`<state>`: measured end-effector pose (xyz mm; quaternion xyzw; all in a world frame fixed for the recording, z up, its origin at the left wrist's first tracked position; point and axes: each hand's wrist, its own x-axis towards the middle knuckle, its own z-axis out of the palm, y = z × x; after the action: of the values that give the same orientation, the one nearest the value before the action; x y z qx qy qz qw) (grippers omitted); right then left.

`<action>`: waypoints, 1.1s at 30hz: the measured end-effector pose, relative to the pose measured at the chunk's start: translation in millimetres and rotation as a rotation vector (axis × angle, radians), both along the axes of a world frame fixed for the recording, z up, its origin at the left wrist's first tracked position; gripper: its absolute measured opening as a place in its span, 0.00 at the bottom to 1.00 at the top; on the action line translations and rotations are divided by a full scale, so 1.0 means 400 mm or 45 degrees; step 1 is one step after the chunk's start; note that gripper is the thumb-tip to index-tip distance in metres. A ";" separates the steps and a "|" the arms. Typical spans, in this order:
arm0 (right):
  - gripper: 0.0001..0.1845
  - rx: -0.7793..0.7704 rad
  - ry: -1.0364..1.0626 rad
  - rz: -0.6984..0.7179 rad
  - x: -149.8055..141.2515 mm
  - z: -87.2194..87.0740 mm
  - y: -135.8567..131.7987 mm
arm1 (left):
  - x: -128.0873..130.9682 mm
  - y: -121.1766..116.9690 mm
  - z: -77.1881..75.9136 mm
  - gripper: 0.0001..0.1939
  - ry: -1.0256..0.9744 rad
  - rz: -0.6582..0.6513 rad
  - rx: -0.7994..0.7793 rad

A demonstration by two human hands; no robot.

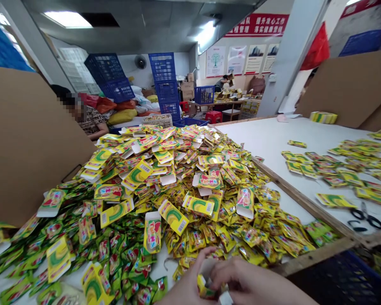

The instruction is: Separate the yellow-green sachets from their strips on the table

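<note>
My left hand [190,281] and my right hand [243,281] meet at the bottom edge of the head view, with their fingers closed around a small yellow paper carton [207,288]. Part of that carton is hidden by my fingers. Just beyond my hands rises a large heap of yellow and green sachets and flat printed cartons [174,199]. Its lower edge lies on a white table [273,135], almost touching my left hand. More loose yellow cartons [336,169] are spread across the table to the right.
Black-handled scissors [366,218] lie at the right, past a wooden rail [305,204]. A dark blue crate [339,279] stands at the lower right. Cardboard sheets [28,140] stand at the left, beside a seated co-worker [92,120]. Stacked blue crates [163,84] stand behind.
</note>
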<state>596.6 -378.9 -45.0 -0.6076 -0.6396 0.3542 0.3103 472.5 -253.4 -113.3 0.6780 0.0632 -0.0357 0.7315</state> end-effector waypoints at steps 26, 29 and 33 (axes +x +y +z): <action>0.17 0.268 -0.836 -0.683 0.122 -0.166 0.061 | -0.211 0.244 0.005 0.15 0.366 1.246 1.061; 0.11 0.368 -0.115 -0.826 0.093 -0.139 0.067 | -0.168 0.210 0.017 0.25 0.173 1.327 0.519; 0.12 0.374 0.910 -0.874 -0.030 -0.135 0.127 | -0.077 0.116 0.011 0.31 0.068 1.260 -0.128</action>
<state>584.6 -328.0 -99.1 -0.5734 -0.3005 0.3241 0.6898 441.9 -206.8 -108.8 0.5294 0.3943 0.2956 0.6906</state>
